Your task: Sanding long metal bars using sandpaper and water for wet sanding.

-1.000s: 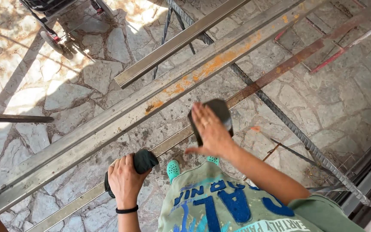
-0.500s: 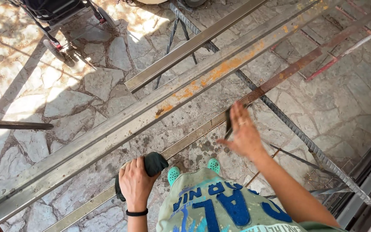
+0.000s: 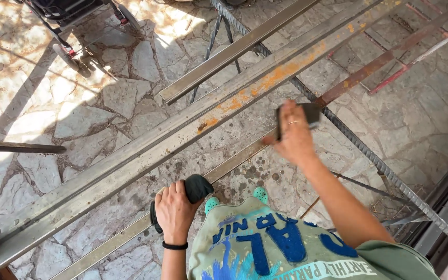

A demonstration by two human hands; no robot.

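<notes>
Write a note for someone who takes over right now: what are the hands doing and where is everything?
Left hand: gripping a dark cloth, resting on the thin bar.
Right hand: pressing a dark pad against the same bar, further along.
Wide beam lies beside it, with orange rust on its far half.
Done: cannot tell from the surface.
Left: rust on the beam is untouched.

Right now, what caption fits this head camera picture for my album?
Right hand rubs a dark sanding block along a long rusty steel bar; left hand grips a dark cloth.
</notes>
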